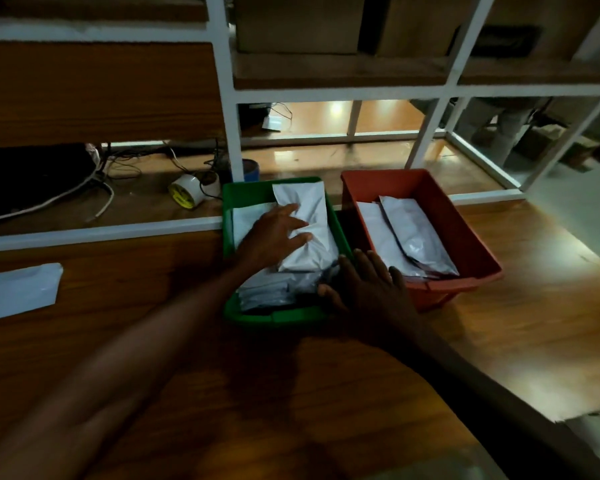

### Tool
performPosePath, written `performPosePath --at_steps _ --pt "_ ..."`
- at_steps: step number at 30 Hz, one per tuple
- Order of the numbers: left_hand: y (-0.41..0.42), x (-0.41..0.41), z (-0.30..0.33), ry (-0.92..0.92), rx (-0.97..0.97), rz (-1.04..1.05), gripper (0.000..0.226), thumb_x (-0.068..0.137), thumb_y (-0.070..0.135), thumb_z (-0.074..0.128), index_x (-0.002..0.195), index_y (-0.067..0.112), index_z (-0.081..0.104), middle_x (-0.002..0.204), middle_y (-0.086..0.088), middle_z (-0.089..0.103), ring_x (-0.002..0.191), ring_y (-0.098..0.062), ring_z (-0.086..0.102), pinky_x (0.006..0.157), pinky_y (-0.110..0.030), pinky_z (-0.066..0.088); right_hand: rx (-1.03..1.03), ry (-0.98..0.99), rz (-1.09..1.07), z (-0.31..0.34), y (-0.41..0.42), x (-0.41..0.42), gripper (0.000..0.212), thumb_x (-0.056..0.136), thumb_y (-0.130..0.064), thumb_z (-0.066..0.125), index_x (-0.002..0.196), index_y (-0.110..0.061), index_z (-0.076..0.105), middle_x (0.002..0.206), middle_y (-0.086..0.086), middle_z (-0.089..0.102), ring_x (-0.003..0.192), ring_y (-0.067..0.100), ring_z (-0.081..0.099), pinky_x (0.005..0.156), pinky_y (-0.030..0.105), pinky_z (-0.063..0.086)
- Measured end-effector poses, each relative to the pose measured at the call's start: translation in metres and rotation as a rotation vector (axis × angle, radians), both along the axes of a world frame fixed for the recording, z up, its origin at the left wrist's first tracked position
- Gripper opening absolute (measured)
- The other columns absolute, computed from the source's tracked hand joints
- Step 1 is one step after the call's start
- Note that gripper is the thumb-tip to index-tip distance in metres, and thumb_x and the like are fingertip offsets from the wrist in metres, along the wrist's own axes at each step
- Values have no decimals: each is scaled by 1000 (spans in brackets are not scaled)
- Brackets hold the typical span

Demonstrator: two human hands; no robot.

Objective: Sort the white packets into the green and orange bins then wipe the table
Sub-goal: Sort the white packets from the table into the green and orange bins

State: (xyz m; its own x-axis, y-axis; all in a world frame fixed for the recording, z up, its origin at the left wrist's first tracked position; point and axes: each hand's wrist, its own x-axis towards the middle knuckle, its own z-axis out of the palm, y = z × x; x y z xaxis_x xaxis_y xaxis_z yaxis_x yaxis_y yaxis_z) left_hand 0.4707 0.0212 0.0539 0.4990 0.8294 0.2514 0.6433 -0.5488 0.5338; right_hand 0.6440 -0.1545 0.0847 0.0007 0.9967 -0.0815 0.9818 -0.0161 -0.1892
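A green bin stands at the middle of the wooden table, filled with several white packets. My left hand lies flat with fingers spread on the top white packet in that bin. My right hand rests open over the green bin's near right corner, fingers apart, holding nothing. Right beside it, an orange bin holds a few white packets. One more white packet lies flat on the table at the far left edge.
A white metal shelf frame rises behind the bins. On the lower ledge behind sit a roll of tape, a blue cup, cables and a black object. The wooden table stretches toward me.
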Motion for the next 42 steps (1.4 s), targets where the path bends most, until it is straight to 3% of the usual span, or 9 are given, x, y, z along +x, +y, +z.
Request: performPosePath --at_steps 4,8,15,21,29,32,36,40,42 --pt "8 8 -10 112 -117 -33 47 94 42 62 137 23 57 159 -11 31 147 -25 26 114 -34 29 22 -7 14 -14 -5 8 87 89 -80 9 157 -27 18 168 8 10 155 28 3 121 56 8" --pt "16 15 8 157 -97 -20 67 97 52 42 155 26 23 165 -6 1 152 -28 -3 120 -48 7 54 -13 15 -22 -9 12 93 85 -80 0 157 -25 19 167 9 11 155 28 4 122 53 6" --pt "15 52 -26 566 -132 -9 81 96 65 28 157 26 -9 162 -2 -23 149 -28 -22 118 -57 -6 135 -48 0 -36 -13 4 99 87 -75 -18 159 -16 17 168 11 3 155 27 -6 123 55 -3" --pt "17 60 -51 566 18 8 85 94 64 34 158 21 -1 164 -5 -17 150 -32 -17 117 -60 -4 192 -64 -50 -46 -13 2 91 97 -71 -4 156 -11 30 166 10 16 155 25 4 124 52 -4" --pt "17 53 -27 508 -98 -18 82 95 67 28 158 23 1 165 -4 -12 150 -32 -13 118 -56 -5 218 -31 -45 -46 -13 5 87 96 -73 -1 157 -16 26 167 6 15 155 21 3 124 51 -3" --pt "-4 29 0 324 -92 -94 72 100 60 30 158 21 12 166 -4 -2 152 -28 -4 121 -48 1 279 26 -50 -36 -16 1 79 97 -70 17 156 -19 30 164 8 27 153 24 19 123 55 16" --pt "-58 -28 23 -36 32 -127 58 100 46 47 150 18 39 157 -4 36 145 -19 31 117 -31 26 539 213 -25 -16 -27 -25 60 94 -55 48 140 -16 52 137 7 58 123 21 56 98 44 52" --pt "-130 -100 32 -160 113 -45 47 97 32 58 135 6 55 135 -12 60 122 -16 55 101 -9 32 682 308 96 -8 -46 -72 51 96 -46 52 130 -9 61 126 11 66 113 24 63 90 40 55" --pt "-162 -139 27 -165 155 15 47 96 33 57 130 1 59 128 -15 64 114 -19 61 98 -8 37 707 319 184 -13 -52 -98 46 97 -42 54 125 -8 64 121 12 67 110 27 63 88 39 53"
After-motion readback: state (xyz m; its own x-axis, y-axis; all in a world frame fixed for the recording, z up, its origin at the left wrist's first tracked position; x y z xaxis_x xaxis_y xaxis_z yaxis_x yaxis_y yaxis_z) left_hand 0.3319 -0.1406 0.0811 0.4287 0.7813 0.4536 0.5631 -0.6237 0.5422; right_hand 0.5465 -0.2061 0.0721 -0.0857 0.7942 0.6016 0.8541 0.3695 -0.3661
